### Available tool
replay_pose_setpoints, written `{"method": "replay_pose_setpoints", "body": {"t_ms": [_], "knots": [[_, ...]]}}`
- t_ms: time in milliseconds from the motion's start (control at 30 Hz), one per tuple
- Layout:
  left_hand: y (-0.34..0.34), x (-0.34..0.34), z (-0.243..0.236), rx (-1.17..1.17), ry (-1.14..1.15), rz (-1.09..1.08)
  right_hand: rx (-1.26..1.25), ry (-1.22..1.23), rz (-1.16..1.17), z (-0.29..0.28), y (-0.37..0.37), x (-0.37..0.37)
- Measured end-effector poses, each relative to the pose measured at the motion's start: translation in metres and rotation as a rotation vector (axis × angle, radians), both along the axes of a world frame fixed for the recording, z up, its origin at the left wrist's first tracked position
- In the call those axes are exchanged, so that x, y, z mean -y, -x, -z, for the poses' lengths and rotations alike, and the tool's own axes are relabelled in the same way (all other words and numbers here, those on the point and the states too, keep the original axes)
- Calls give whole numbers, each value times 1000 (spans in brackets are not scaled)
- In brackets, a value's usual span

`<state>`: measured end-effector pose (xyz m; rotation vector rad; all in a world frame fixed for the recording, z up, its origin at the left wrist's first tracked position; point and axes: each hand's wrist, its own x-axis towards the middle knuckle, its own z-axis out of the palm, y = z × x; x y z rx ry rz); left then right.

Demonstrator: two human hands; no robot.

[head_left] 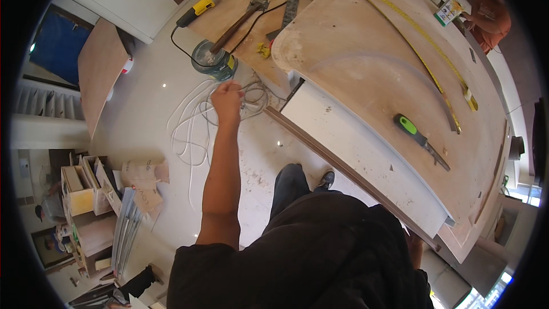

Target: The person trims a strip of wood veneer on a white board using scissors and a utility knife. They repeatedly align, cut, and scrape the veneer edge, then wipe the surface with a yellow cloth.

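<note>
In the head view, the person's left arm stretches from the lower middle of the frame up toward the upper centre. The left hand is curled closed around strands of white cable, which lies in loose loops on the pale glossy floor just left of and below the hand. Just above the hand, at the edge of the desk, stands a round clear plastic container, with a black cord running past it.

The desk fills the upper right of the frame: a large curved plywood top resting over a white panel with a dark wooden strip along its lower edge. On the top lie a green-handled saw at centre right, a long yellow tape measure stretched diagonally, and a thin curved wooden strip beside it. Further up, on a second wooden board, lie a hammer and a yellow-and-black power tool.

The right hand shows only partly at the lower right, behind the dark shirt and near the desk's lower edge; whether its fingers are apart or together cannot be told.

At the lower left of the frame sit stacked wooden boxes and cardboard scraps on the floor. A plywood sheet leans at the upper left. Another person in an orange top is at the upper right edge
</note>
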<state>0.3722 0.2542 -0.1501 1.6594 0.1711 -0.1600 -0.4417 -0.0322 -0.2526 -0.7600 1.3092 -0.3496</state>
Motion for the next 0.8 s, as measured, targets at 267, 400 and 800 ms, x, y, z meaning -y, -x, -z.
{"method": "replay_pose_setpoints", "body": {"t_ms": [267,400,800], "knots": [[-107,79,108,652,-548,287,-32,-11,697,-35,-26,-15],[-146,149,113,790,-666,470,-51,125,888,-65,-39,-19],[-214,214,151,711,-1065,946,18,217,912,-102,-114,-52]]}}
